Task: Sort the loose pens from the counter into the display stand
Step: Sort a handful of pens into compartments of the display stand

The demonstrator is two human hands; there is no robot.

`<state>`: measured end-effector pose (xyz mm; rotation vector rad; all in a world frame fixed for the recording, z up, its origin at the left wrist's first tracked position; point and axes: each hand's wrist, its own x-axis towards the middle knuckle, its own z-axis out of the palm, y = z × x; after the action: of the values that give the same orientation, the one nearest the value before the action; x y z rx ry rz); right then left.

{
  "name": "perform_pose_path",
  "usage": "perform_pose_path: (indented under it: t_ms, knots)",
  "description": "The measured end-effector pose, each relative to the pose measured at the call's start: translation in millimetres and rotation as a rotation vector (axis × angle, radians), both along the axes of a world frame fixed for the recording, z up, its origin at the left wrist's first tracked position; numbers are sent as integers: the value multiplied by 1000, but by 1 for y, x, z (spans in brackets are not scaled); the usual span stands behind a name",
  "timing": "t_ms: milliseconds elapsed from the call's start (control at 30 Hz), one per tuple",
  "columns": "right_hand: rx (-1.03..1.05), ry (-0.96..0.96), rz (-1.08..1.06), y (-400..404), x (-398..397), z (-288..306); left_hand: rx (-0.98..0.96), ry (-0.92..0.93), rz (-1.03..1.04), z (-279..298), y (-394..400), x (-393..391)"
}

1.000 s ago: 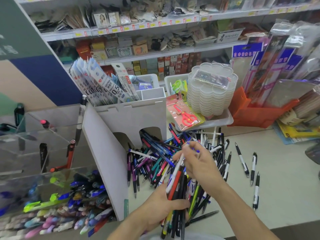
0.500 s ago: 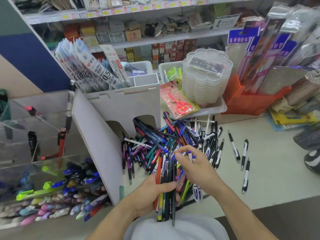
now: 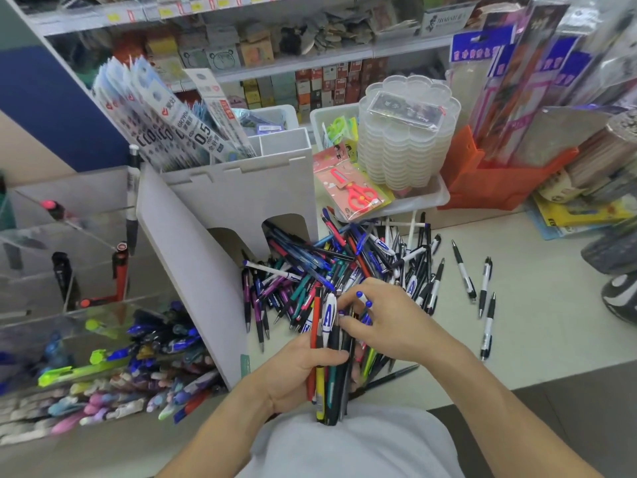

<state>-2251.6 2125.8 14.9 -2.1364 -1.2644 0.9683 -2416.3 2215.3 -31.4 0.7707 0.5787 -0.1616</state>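
The hands [image 3: 344,346] hide part of the pen pile [image 3: 327,270]; shelf labels too blurred to read

Two hands [image 3: 303,370], five white pens [image 3: 463,270] apart on counter, one scissors pack [image 3: 355,193]

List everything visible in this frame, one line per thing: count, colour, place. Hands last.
pen pile: many, mixed colours, on the counter beside the white stand
stray pens: about five, black and white, apart on the counter right of the pile
pen bundle: a handful, mixed colours, upright in the left hand
display stand: one, clear, far left, pens in its lower bins
white stand: one, white, centre, refill packs on top
scissors pack: one, red, on a white tray
clear boxes: one stack, on the same tray
orange bin: one, right
left hand: grips the bundle
right hand: pinches blue-tipped pens at the bundle's top
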Motion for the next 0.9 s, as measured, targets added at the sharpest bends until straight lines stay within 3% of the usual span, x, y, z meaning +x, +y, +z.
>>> perform_pose_path:
  t_ms: [133, 333, 400, 567, 767, 900]
  knots:
    - [-46, 4, 57, 3, 6, 9, 27, -4, -13, 1, -2, 0]
    - [2, 272, 4, -1, 14, 18, 81, -15, -50, 5, -3, 0]
    - [33, 268, -88, -1, 17, 14, 95, -2, -63, 5, -4, 0]
    - [263, 531, -403, 4, 24, 11, 106, -13, -118, 4, -3, 1]
    - [124, 427, -103, 7, 4, 13, 102, 9, -115, 4, -4, 3]
    - [51, 406, -81, 8, 4, 11, 137, 35, -130, 7, -5, 3]
